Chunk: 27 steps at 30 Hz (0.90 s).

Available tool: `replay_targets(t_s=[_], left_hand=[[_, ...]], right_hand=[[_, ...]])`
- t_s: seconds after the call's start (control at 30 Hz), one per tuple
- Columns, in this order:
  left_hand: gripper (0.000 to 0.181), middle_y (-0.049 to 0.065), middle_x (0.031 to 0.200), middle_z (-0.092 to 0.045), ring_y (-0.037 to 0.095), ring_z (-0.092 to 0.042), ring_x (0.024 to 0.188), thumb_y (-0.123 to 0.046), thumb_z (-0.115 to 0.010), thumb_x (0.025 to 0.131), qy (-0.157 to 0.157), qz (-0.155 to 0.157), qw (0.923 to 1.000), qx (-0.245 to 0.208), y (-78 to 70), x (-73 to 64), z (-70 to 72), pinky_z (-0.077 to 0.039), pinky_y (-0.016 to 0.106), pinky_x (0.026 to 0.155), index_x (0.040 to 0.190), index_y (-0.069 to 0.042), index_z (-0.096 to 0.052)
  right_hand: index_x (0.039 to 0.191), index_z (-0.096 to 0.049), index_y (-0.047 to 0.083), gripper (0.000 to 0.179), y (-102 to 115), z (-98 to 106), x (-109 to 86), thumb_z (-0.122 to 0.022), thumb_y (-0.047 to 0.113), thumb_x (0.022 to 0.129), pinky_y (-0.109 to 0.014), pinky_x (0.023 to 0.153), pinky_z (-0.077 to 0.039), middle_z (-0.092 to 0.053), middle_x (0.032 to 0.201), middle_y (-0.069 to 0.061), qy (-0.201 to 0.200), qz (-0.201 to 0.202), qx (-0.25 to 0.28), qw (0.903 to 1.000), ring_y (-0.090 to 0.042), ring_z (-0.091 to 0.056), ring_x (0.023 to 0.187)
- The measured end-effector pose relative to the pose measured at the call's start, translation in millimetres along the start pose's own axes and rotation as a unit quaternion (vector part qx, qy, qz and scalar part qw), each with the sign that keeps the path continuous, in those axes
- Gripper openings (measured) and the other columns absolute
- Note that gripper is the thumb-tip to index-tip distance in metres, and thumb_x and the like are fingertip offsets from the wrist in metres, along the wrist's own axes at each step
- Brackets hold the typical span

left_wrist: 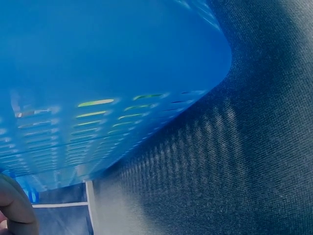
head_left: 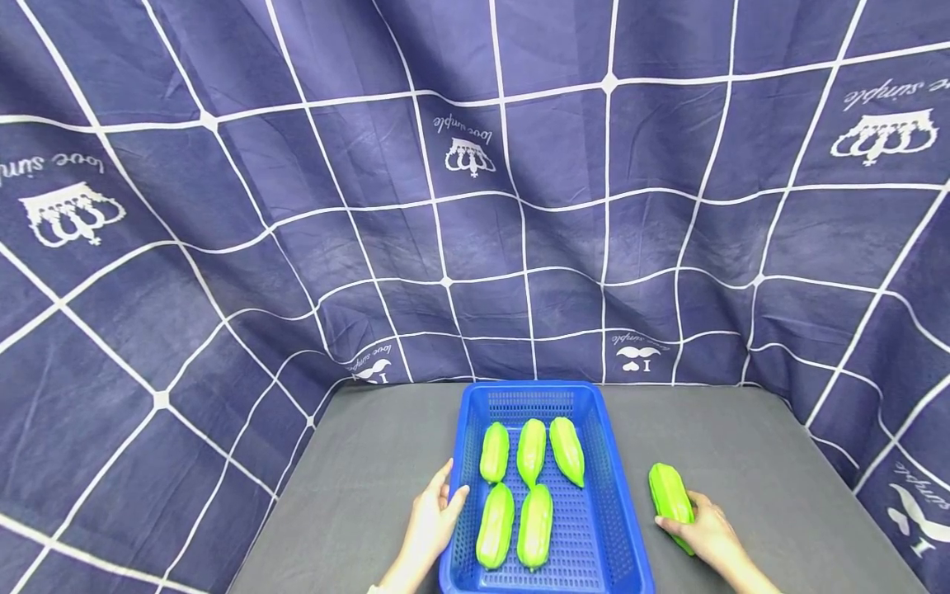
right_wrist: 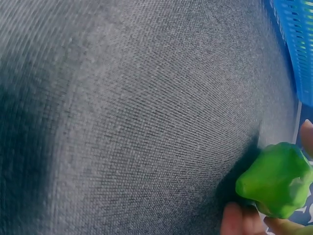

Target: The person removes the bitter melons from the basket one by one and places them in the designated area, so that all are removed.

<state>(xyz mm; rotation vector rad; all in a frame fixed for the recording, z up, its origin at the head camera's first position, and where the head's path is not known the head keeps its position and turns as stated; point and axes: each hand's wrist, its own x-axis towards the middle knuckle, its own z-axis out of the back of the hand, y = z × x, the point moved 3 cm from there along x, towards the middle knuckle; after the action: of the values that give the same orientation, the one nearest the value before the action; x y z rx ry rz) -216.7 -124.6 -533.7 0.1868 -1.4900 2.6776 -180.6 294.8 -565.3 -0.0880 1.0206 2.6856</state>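
The right hand point(head_left: 708, 532) curls round a long, bumpy green fruit point(head_left: 670, 493), likely light, firm and slippery, best held round its middle, while the left hand point(head_left: 433, 513) pinches the blue plastic basket point(head_left: 575, 528) between them.

- A dark blue cloth point(head_left: 564, 239) fills the upper frame and both sides, hanging in soft folds.
- White lines point(head_left: 552, 198) cross it in a wavy grid, with small white diamonds at some crossings.
- Upside-down white crowns point(head_left: 70, 213) and lettering point(head_left: 463, 129) show upper left, upper centre and upper right.
- Moustache prints point(head_left: 637, 353) sit near the cloth's lower edge.
- A dark grey, finely woven surface point(head_left: 371, 462) spreads across the bottom.
- Light falls fairly evenly in the head view.
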Motion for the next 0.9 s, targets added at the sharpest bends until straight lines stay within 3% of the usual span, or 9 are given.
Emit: replay_targets(t_s=[0.13, 0.37, 0.67, 0.9], left_hand=[[0.056, 0.0, 0.074, -0.059, -0.001, -0.049, 0.057, -0.022, -0.068, 0.092, 0.001, 0.0, 1.0, -0.003, -1.5, 0.0, -0.6, -0.045, 0.021, 0.057, 0.14, 0.001, -0.051], [0.055, -0.002, 0.069, -0.058, -0.002, -0.047, 0.054, -0.023, -0.068, 0.092, -0.005, -0.004, 1.0, -0.003, -0.2, 1.7, -0.8, -0.043, 0.02, 0.056, 0.139, 0.0, -0.052], [0.055, -0.003, 0.069, -0.058, -0.002, -0.047, 0.054, -0.023, -0.068, 0.092, -0.005, -0.007, 1.0, 0.001, 2.4, 0.0, 0.3, -0.042, 0.021, 0.055, 0.139, -0.001, -0.052], [0.053, -0.005, 0.066, -0.054, -0.003, -0.044, 0.052, -0.022, -0.068, 0.092, -0.012, -0.024, 0.9996, 0.006, 3.4, -0.9, -0.2, -0.041, 0.02, 0.054, 0.138, 0.001, -0.052]], right_hand=[[0.131, -0.035, -0.024, 0.091, 2, 6, 0.3, -0.079, 0.036, 0.078, -0.058, 0.086, -0.043, -0.054, 0.112, -0.043, 0.005, -0.007, -0.001, 1.0, -0.049, -0.053, 0.105], [0.135, -0.031, -0.022, 0.091, 26, 29, -2.1, -0.073, 0.039, 0.083, -0.065, 0.099, -0.026, -0.042, 0.129, -0.046, -0.026, -0.008, -0.011, 0.9996, -0.06, -0.037, 0.12], [0.144, -0.025, -0.017, 0.086, 83, 59, -1.0, -0.066, 0.035, 0.09, -0.061, 0.104, -0.036, -0.036, 0.139, -0.043, -0.024, 0.028, 0.06, 0.9975, -0.056, -0.041, 0.126], [0.146, -0.028, -0.012, 0.079, 121, 64, -3.5, -0.066, 0.03, 0.091, -0.059, 0.107, -0.035, -0.036, 0.143, -0.037, -0.031, 0.05, 0.095, 0.9937, -0.051, -0.04, 0.131]])
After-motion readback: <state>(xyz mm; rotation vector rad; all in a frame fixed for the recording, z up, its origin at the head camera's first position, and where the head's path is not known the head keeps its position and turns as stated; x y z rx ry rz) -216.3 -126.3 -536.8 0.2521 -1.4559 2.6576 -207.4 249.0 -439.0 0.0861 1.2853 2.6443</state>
